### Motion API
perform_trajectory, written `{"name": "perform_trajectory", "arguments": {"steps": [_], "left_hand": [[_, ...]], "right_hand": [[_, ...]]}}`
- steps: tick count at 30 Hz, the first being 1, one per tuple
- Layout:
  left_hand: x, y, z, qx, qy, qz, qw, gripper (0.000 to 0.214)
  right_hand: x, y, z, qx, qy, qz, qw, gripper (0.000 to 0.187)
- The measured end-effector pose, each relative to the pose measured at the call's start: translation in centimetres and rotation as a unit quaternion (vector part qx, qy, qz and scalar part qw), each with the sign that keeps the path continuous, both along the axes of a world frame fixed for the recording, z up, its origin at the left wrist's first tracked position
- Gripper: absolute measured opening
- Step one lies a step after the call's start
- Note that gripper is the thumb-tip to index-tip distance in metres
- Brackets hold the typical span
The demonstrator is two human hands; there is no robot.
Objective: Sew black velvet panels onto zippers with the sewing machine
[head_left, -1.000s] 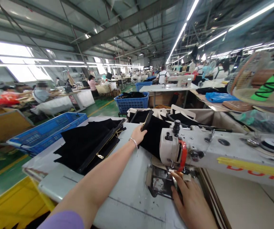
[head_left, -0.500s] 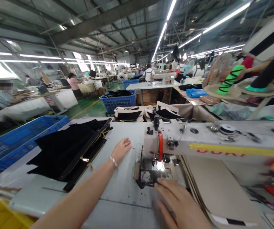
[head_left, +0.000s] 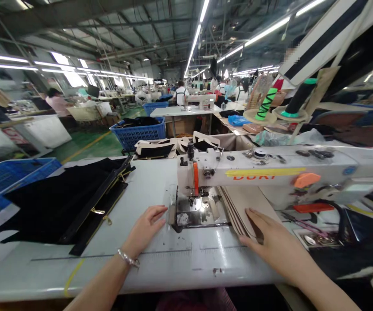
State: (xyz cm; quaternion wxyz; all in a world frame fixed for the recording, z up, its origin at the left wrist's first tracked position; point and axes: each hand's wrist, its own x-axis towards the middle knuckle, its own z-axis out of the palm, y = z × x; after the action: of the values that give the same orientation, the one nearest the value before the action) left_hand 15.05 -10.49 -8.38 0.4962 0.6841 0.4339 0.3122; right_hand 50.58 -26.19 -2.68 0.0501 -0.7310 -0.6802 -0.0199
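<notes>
head view — from where i'm standing, the right hand (head_left: pixel 269 233) lies at the near end of a stack of beige panels (head_left: pixel 249 203), thumb and fingers parted, fingertips touching the top one; whether it pinches any of them i can't tell. the stack sits on the white tabletop (head_left: pixel 154 183), beneath the arm of the sewing machine (head_left: pixel 264 166) and just right of its metal plate (head_left: pixel 189 218). on the plate's other side the left hand (head_left: pixel 149 226) has its fingers loosely curved and its thumb apart, nothing seen in it, a silvery bracelet (head_left: pixel 128 258) round the wrist. farther left, black fabric pieces (head_left: pixel 56 198) lie in an overlapping pile, with gold-coloured zip pulls (head_left: pixel 98 211) along its right side. a blue crate (head_left: pixel 17 172) stands past the pile. beyond the tabletop's far edge there are more black and beige pieces (head_left: pixel 156 150), then a blue basket (head_left: pixel 137 134) of dark stuff — and deeper in the room, a person in a white top (head_left: pixel 180 94) near another machine (head_left: pixel 202 101).
</notes>
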Motion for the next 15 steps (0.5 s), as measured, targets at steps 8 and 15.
{"name": "perform_trajectory", "arguments": {"steps": [8, 15], "left_hand": [[1.7, -2.5, 0.7, 0.068, 0.005, 0.01, 0.998, 0.027], [10.0, -8.4, 4.5, -0.174, -0.215, -0.081, 0.958, 0.045]], "right_hand": [[-0.8, 0.7, 1.1, 0.019, -0.01, -0.053, 0.998, 0.044], [-3.2, -2.2, 2.8, 0.203, -0.065, 0.021, 0.977, 0.038]]}}
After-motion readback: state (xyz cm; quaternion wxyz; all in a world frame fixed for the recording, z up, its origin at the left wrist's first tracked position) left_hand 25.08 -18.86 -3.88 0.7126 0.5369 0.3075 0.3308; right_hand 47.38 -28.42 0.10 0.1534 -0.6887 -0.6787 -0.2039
